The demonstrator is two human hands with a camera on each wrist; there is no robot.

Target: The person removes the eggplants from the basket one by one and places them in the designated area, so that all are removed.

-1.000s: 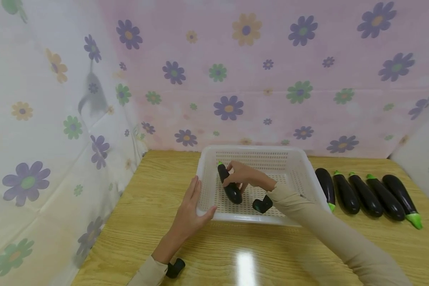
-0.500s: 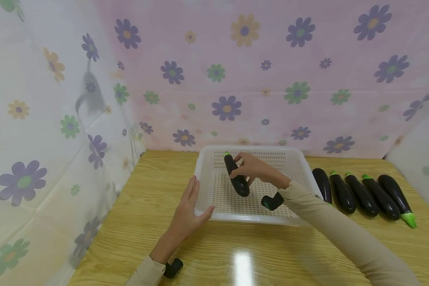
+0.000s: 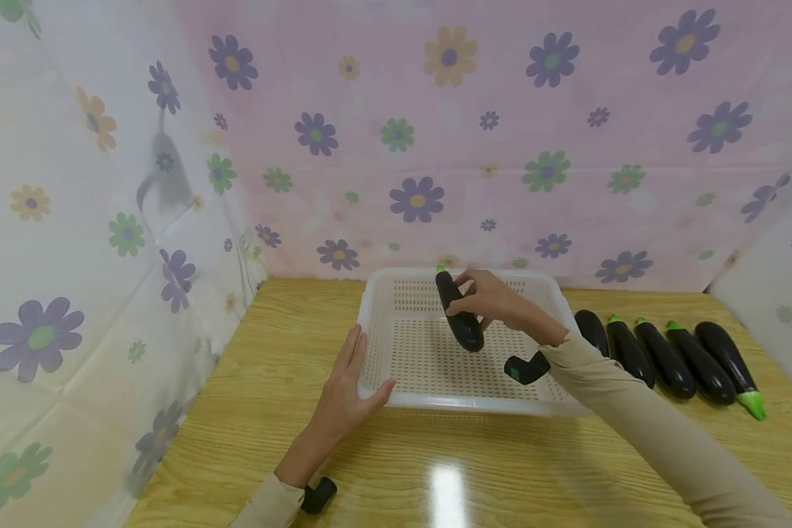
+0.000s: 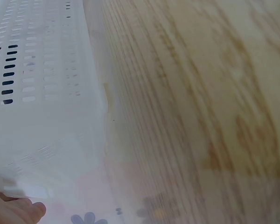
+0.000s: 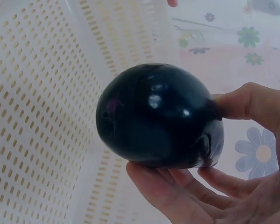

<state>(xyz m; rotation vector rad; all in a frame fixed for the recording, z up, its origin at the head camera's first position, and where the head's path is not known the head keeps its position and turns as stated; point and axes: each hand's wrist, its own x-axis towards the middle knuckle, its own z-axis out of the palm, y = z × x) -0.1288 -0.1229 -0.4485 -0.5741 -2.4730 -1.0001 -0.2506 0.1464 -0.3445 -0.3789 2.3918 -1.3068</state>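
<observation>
My right hand (image 3: 496,299) pinches a glossy dark eggplant (image 3: 468,331) with a green stem, over the white slotted plastic basket (image 3: 462,402). In the head view the eggplant tilts, stem end up and away, round end toward me. The right wrist view shows that round end of the eggplant (image 5: 154,121) large, with thumb on one side and fingers underneath. My left hand (image 3: 345,396) rests against the basket's near left corner, fingers straight along the side and thumb by the front rim. Only part of the left hand (image 4: 16,210) shows in the left wrist view.
Several more eggplants (image 3: 699,363) lie side by side on the wooden table (image 3: 270,352), right of the basket; my right forearm partly covers the nearest ones. A flowered cloth (image 3: 343,161) hangs behind the table and along both sides.
My right hand has lifted the eggplant from the left part of the basket and carried it right and away from me. The left hand stays at the basket's corner.
</observation>
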